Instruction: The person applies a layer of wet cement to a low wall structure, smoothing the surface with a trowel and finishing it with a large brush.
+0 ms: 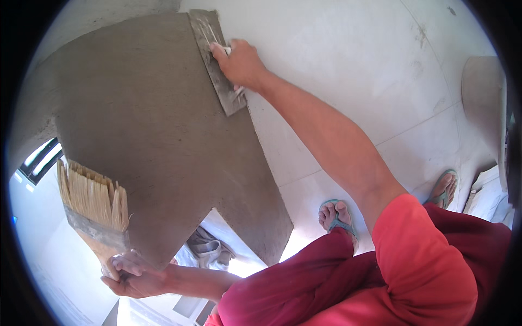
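Red sleeve [424, 255] closest; trowel [217, 76] up at grey coat's [152, 119] top R corner

Head view: nearest cam, red sleeve and maroon trousers [299, 277] across lower R, w/ bare forearm reaching up from there to R hand [242, 65]. Grasping trowel handle w/ R hand, fingers curled round. Blade along upper part of coat's R edge, long side roughly in line w/ that edge; prob. angled thus to follow the border, and gripped mid-handle for even bearing along full length. Actual pressure: can't tell.

Grasping wide brush [98, 220] by handle w/ L hand [136, 276], fingers closed around, over toward coat's lower L edge. Bristles pointing up, away from wrist; prob. held aside like this to spare the coat and leave R hand free for the blade. Contact btwn bristles & coat: can't tell, given overlap in view.

Coat: grey-brown, matte, mostly even, w/ faint streaks & tiny pits, apparently damp. R edge crisp against pale tiled floor [348, 108]; V-shaped notch in bottom edge, w/ crumpled grey cloth [209, 250] visible through. Trowel: thin, rectangular, smeared w/ grey residue. Brush: straw-coloured bristles, ragged & clumped at tips, dirty band below.

Beyond coat's R edge, on floor: sandalled feet [329, 214], well apart, prob. for balance during long reach.
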`<state>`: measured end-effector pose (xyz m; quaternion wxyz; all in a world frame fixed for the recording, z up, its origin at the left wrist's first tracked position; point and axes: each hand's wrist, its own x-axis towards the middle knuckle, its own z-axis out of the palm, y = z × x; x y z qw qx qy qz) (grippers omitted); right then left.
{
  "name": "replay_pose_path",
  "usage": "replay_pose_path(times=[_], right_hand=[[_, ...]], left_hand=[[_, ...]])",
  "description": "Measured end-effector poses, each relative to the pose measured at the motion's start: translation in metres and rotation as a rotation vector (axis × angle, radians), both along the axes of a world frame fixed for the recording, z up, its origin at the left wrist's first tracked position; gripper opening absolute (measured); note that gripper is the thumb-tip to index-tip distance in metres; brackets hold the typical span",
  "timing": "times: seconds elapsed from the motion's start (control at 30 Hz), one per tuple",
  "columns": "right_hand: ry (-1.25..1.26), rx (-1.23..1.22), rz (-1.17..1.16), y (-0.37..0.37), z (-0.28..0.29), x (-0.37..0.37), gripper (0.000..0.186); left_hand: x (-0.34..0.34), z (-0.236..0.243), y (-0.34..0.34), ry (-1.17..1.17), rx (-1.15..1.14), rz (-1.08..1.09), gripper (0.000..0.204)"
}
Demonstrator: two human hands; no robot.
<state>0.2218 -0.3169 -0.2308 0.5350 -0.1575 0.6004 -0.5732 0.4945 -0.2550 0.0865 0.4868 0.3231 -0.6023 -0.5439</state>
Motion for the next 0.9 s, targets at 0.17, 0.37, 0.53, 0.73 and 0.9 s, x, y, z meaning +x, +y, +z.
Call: replay_pose_path(times=[0.17, 0.37, 0.53, 0.73, 0.9], right_hand=[[0.307, -0.087, 0.017, 0.051, 0.016, 0.076, 0.06], [0.038, -0.066, -0.01, -0.007, 0.041, 0.017, 0.053], [0.237, -0.01, -0.074, 0.033, -0.005, 0.046, 0.063], [0.067, -0.149, 0.102, 0.183, 0.065, 0.165, 0.045], [0.57, -0.188, -0.223, 0.127, 0.057, 0.154, 0.048]], left_hand=[[-0.009, -0.004, 0.008, -0.041, -0.034, 0.01, 0.039], [-0.01, -0.007, 0.011, 0.083, -0.044, 0.175, 0.037], [-0.005, -0.007, 0.0, -0.021, -0.012, -0.071, 0.049], [0.003, -0.007, 0.008, -0.061, -0.082, 0.045, 0.055], [-0.009, -0.012, 0.006, -0.079, -0.15, 0.146, 0.044]])
